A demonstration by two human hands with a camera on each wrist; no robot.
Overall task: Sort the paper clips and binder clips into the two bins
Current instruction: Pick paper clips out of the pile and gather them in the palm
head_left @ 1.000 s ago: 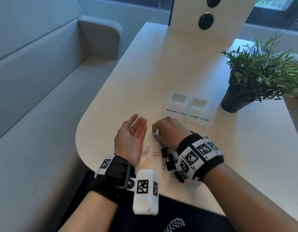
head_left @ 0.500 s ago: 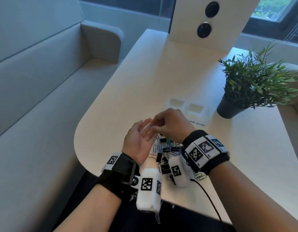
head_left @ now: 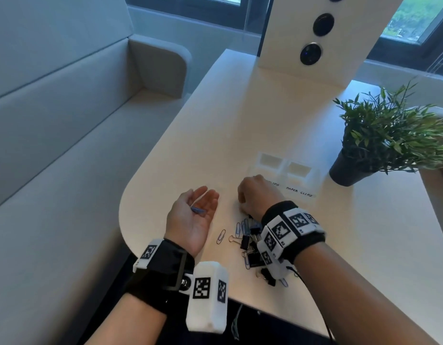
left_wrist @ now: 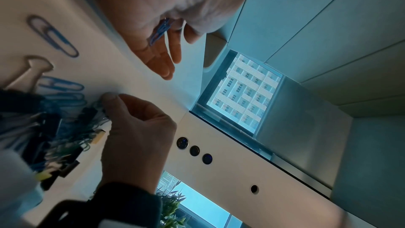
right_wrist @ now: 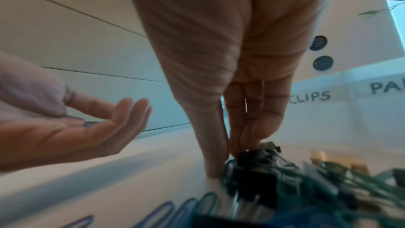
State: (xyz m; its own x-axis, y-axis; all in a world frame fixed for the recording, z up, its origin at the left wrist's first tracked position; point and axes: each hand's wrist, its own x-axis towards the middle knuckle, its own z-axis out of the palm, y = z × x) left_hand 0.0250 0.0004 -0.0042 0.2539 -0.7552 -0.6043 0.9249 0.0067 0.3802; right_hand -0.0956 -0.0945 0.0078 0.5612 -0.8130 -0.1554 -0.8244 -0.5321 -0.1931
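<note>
My left hand (head_left: 205,197) lies palm up on the white table (head_left: 215,120), fingers relaxed, with blue paper clips (head_left: 198,210) resting in the palm (left_wrist: 160,30). To its right lies a mixed pile (head_left: 250,241) of blue and green paper clips and black binder clips. My right hand (head_left: 241,204) reaches down at the pile's far-left edge; thumb and forefinger (right_wrist: 215,162) pinch a thin paper clip there (left_wrist: 99,104). Two white bins stand beyond: the binder-clips bin (head_left: 271,161) on the left, the paper-clips bin (head_left: 300,170) on the right.
A loose blue paper clip (head_left: 221,236) lies between my hands. A potted plant (head_left: 379,145) stands right of the bins. At the table's far end is a white panel with dark round lenses (head_left: 312,33). A grey bench (head_left: 66,120) runs along the left.
Half a second ago my right hand was at the left palm, setting a clip in it. It has dropped back onto the pile; the left hand stays palm up.
</note>
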